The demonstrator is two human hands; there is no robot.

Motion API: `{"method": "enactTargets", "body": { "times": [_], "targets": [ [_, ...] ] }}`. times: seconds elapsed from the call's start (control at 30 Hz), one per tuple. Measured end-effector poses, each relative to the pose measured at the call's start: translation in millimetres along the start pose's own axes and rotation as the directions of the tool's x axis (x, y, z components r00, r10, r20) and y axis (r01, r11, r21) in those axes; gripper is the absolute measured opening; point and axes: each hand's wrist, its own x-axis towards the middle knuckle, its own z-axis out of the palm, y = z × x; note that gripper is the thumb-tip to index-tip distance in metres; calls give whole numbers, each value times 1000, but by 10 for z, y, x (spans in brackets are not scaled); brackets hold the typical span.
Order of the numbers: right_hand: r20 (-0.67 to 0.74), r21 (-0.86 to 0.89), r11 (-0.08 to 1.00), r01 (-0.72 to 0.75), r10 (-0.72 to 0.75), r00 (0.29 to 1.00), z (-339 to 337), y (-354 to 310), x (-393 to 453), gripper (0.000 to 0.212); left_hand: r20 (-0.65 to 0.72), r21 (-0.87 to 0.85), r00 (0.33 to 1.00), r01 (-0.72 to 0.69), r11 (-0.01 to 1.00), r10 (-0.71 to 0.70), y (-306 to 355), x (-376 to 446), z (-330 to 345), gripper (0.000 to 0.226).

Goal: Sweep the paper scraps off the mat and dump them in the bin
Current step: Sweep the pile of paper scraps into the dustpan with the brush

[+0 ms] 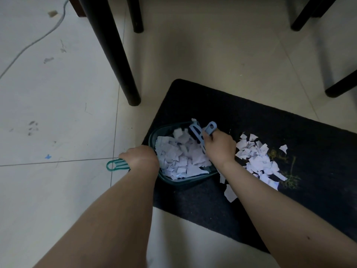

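A dark mat [270,117] lies on the tiled floor. On its left end sits a green dustpan [154,136] filled with white paper scraps [179,157]. My left hand [141,157] grips the dustpan's handle [116,165], which sticks out over the floor. My right hand [220,147] holds a small blue brush [199,136] at the pan's right side, its head over the scraps. A loose pile of scraps [257,159] lies on the mat right of my right hand, and a few scraps [229,193] lie under my right forearm. No bin is in view.
Black chair or table legs stand on the floor behind the mat: one [123,74] just left of the mat's far corner, others [137,16] [340,88] further back and right. A grey cable [29,47] runs across the tiles at upper left.
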Motion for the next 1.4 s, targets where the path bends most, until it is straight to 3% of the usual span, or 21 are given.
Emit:
{"method": "enactTargets", "body": {
  "times": [0.1,0.2,0.27,0.33,0.43,0.63,0.73,0.83,0.9,1.03,1.2,1.3,1.4],
  "targets": [
    [-122,94,995,-34,45,991,-102,23,4,29,-4,-11,1000,10,1000,-10,-13,2,18,30],
    [-284,56,992,-116,127,950,-245,144,110,33,0,-8,1000,5,1000,-5,-15,-6,6,30],
    [-317,4,980,-197,188,929,-319,274,151,36,3,-2,1000,-2,1000,2,-7,-14,-4,30],
    [-270,-67,968,-242,216,938,-324,377,121,37,0,1,1000,-4,1000,4,12,-33,-8,29],
    [-162,-121,975,-185,164,973,-205,404,-22,34,-17,5,1000,-16,1000,16,54,-78,-6,28],
    [-75,5,994,-108,108,991,-158,404,-222,30,-21,37,999,-38,999,38,165,-186,33,29],
    [-199,66,987,-146,157,967,-362,488,-235,31,-16,54,998,-61,997,62,229,-235,34,26],
    [-386,71,965,-251,259,886,-605,670,-195,31,-13,58,995,-101,993,102,325,-269,59,22],
    [-421,51,940,-337,326,846,-714,810,-167,30,-27,44,993,-110,993,112,396,-289,71,21],
    [-308,-48,907,-418,385,870,-717,975,-143,32,-41,45,992,-120,992,121,503,-316,62,20],
    [-137,11,961,-275,274,952,-463,788,-235,31,-39,63,992,-122,991,124,580,-359,40,25],
    [-118,75,975,-208,215,969,-416,646,-299,31,-38,71,992,-121,990,124,579,-382,28,28],
    [-194,170,965,-200,231,953,-522,645,-271,31,-40,68,991,-123,990,126,579,-387,27,28]
  ]
}}
